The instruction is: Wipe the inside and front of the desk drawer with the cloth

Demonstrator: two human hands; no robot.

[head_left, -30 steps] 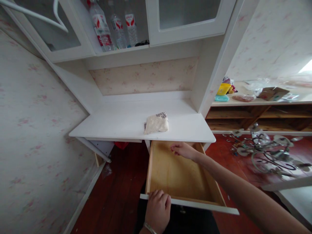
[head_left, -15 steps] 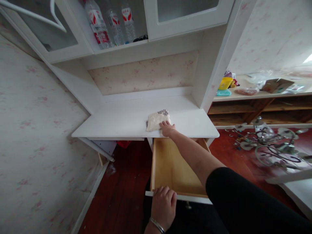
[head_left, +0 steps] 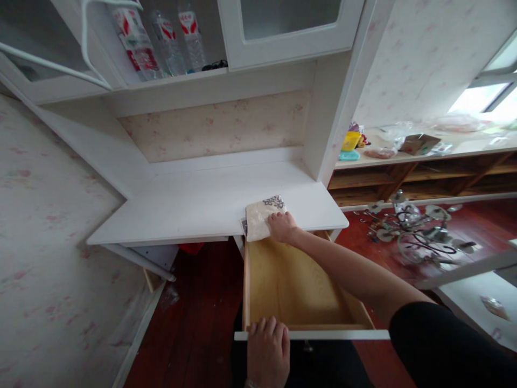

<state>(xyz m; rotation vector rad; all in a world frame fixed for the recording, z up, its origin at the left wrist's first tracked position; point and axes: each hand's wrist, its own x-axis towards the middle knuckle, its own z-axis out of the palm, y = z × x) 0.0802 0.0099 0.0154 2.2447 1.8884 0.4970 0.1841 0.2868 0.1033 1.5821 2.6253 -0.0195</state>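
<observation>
My right hand (head_left: pixel 281 226) grips the right side of a cream cloth pouch (head_left: pixel 258 220) with a dark flower print. The pouch hangs partly over the front edge of the white desk (head_left: pixel 194 207), and a small dark-and-white piece shows at its left side. Below it, a wooden drawer (head_left: pixel 291 285) is pulled out, its bottom in view. My left hand (head_left: pixel 267 350) is closed over the drawer's white front panel, the thumb towards the right.
Plastic bottles (head_left: pixel 167 43) stand in the cabinet above the desk. A white curved rail (head_left: pixel 85 43) crosses the upper left. On the right lie a chandelier (head_left: pixel 420 231) on the red floor and a low shelf (head_left: pixel 404 180) bearing bags and a yellow container (head_left: pixel 350 141).
My right hand has closed on the pouch and drawn it towards me, over the desk's edge. My left hand stays on the drawer front. The view has turned rightward.
</observation>
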